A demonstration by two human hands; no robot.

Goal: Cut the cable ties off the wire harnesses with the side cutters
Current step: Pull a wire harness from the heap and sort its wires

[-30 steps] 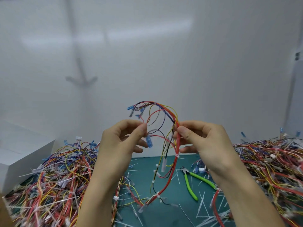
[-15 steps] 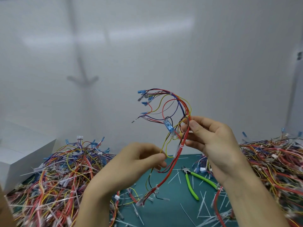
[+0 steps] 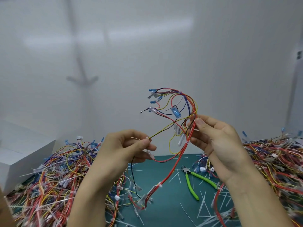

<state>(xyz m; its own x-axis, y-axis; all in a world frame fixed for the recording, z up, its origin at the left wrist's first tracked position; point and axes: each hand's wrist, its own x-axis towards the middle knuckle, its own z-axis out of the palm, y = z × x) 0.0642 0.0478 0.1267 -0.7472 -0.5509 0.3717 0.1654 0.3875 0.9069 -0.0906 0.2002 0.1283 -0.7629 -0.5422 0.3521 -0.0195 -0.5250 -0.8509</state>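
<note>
I hold one wire harness [image 3: 183,154] of red, yellow, blue and black wires up in front of me. My right hand [image 3: 214,141] pinches its red bundle between thumb and fingers, just below the fan of blue connectors. My left hand [image 3: 127,146] pinches a yellow-black wire by a small white cable tie [image 3: 147,138] and also holds a red wire's end. White ties [image 3: 159,184] still wrap the red bundle lower down. The green-handled side cutters [image 3: 191,181] lie on the teal mat [image 3: 165,212], under my right hand, untouched.
Heaps of harnesses lie at the left [image 3: 54,174] and at the right [image 3: 275,163]. Cut white tie ends [image 3: 204,208] litter the mat. A white box [image 3: 19,154] stands at the far left. A plain white wall is behind.
My left hand has dropped from the harness top, then come back up to the left, pulling a yellow-black wire out sideways. My right hand has raised the harness a little.
</note>
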